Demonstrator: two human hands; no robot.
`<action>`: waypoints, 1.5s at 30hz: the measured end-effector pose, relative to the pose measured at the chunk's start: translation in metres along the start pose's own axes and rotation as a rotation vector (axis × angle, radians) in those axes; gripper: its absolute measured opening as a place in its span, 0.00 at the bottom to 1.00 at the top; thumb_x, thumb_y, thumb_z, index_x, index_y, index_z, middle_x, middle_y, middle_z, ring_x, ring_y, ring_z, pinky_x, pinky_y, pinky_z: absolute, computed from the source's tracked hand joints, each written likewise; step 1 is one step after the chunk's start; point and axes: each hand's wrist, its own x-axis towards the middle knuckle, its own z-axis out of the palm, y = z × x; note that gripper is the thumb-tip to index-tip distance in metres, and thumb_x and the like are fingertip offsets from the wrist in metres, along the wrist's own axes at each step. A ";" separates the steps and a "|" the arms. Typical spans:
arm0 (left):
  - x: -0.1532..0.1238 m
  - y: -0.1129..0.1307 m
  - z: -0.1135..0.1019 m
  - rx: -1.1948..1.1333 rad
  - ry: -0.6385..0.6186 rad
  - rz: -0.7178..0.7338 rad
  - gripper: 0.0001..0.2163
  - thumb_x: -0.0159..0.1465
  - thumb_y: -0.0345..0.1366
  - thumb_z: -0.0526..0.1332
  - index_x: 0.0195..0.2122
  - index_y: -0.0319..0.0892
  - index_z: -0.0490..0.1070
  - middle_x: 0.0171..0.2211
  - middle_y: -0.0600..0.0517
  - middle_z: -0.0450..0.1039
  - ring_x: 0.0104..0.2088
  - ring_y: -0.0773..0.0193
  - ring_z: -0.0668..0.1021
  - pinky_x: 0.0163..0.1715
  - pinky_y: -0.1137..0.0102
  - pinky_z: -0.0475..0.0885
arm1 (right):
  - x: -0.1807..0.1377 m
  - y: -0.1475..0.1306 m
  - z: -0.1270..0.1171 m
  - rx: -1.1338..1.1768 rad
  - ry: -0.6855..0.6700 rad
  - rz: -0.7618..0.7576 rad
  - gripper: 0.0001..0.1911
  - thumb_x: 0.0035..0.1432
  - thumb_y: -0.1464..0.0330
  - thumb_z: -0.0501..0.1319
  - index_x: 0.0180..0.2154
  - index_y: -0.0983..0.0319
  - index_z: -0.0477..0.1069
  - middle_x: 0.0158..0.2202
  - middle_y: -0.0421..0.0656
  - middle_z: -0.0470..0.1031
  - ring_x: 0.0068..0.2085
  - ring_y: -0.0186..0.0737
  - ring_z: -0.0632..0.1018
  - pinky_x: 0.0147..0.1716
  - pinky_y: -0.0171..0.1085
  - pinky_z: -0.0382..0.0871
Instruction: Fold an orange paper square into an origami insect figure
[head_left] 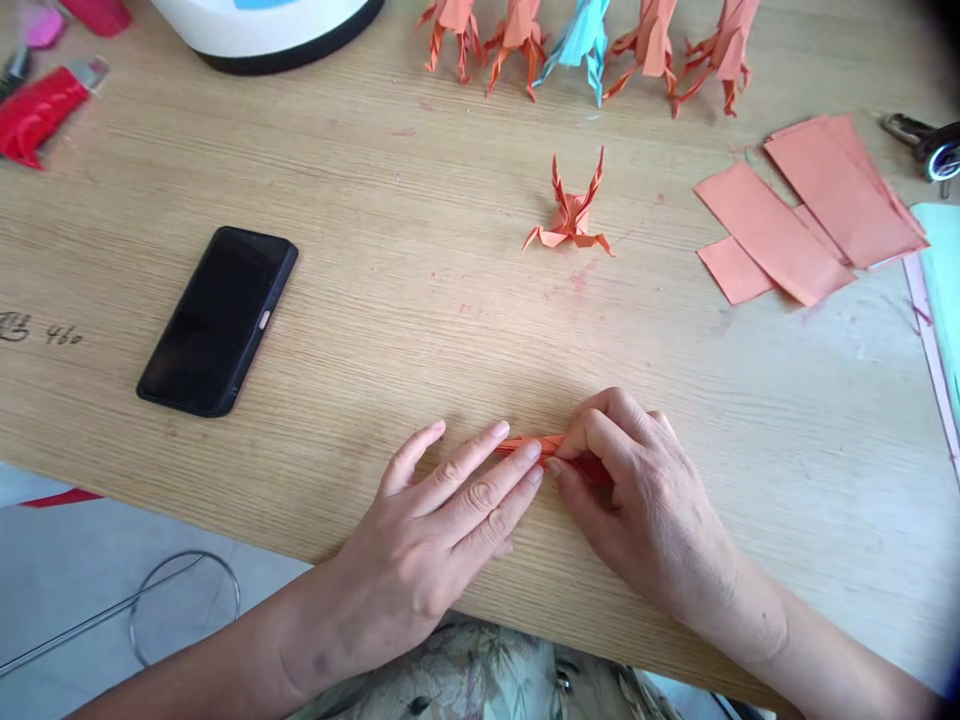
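Observation:
A narrow folded strip of orange paper (531,444) lies on the wooden table near its front edge, between my hands. My left hand (454,525) rests flat over the paper's left part, fingers stretched out and hiding some of it. On the right end, my right hand (637,490) pinches the paper between thumb and curled fingers. Its palm covers the rest of that end. Beyond my hands stands a small orange origami figure (571,215) with two thin upright points and two bent legs.
Several origami figures (517,35) line the back, one blue. Orange paper sheets (780,235) lie stacked at right. A black phone (217,320) lies at left, with a red-handled cutter (41,115) beyond it. A white rounded object (277,35) stands at the back.

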 end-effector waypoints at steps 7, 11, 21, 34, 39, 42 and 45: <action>-0.009 -0.004 0.008 0.072 -0.063 -0.070 0.25 0.74 0.44 0.53 0.68 0.35 0.58 0.71 0.46 0.55 0.71 0.53 0.58 0.72 0.50 0.35 | 0.000 0.001 -0.001 0.019 0.005 -0.005 0.07 0.63 0.75 0.57 0.32 0.60 0.65 0.35 0.42 0.67 0.35 0.39 0.69 0.36 0.41 0.59; -0.009 -0.006 0.006 0.078 -0.103 -0.079 0.26 0.74 0.45 0.53 0.69 0.37 0.57 0.71 0.47 0.55 0.71 0.54 0.58 0.72 0.51 0.34 | 0.000 0.001 -0.001 0.030 0.002 -0.008 0.06 0.63 0.74 0.57 0.32 0.60 0.65 0.35 0.42 0.67 0.35 0.39 0.69 0.36 0.41 0.60; -0.006 -0.006 0.000 0.149 -0.104 -0.047 0.28 0.75 0.50 0.47 0.69 0.40 0.57 0.70 0.47 0.57 0.69 0.50 0.63 0.70 0.48 0.43 | 0.000 0.002 -0.001 0.035 0.009 -0.019 0.07 0.62 0.76 0.57 0.32 0.60 0.64 0.35 0.43 0.68 0.35 0.39 0.69 0.36 0.41 0.61; -0.005 0.010 0.008 0.153 -0.061 -0.199 0.32 0.72 0.57 0.48 0.69 0.43 0.59 0.69 0.47 0.61 0.68 0.44 0.64 0.68 0.46 0.51 | 0.000 0.002 0.000 0.050 0.014 -0.009 0.08 0.60 0.77 0.56 0.32 0.60 0.64 0.35 0.42 0.68 0.35 0.39 0.69 0.37 0.41 0.60; -0.008 0.011 0.011 0.141 -0.078 -0.227 0.33 0.72 0.56 0.48 0.71 0.40 0.54 0.70 0.47 0.58 0.70 0.45 0.59 0.69 0.46 0.45 | 0.000 0.002 0.001 0.040 0.020 -0.018 0.08 0.59 0.77 0.57 0.31 0.60 0.64 0.35 0.42 0.67 0.36 0.38 0.69 0.37 0.40 0.60; -0.009 0.012 0.013 0.138 -0.076 -0.239 0.33 0.72 0.56 0.48 0.71 0.41 0.54 0.70 0.46 0.58 0.71 0.45 0.58 0.69 0.45 0.43 | 0.000 0.003 0.001 0.034 0.013 -0.014 0.07 0.60 0.77 0.57 0.31 0.60 0.64 0.35 0.42 0.67 0.36 0.39 0.69 0.38 0.40 0.60; -0.008 0.015 0.014 0.156 -0.062 -0.211 0.36 0.70 0.59 0.47 0.72 0.39 0.52 0.70 0.43 0.59 0.71 0.45 0.57 0.69 0.44 0.37 | 0.000 0.004 0.002 0.023 0.005 -0.017 0.08 0.60 0.77 0.57 0.31 0.60 0.64 0.35 0.42 0.67 0.36 0.39 0.69 0.38 0.40 0.60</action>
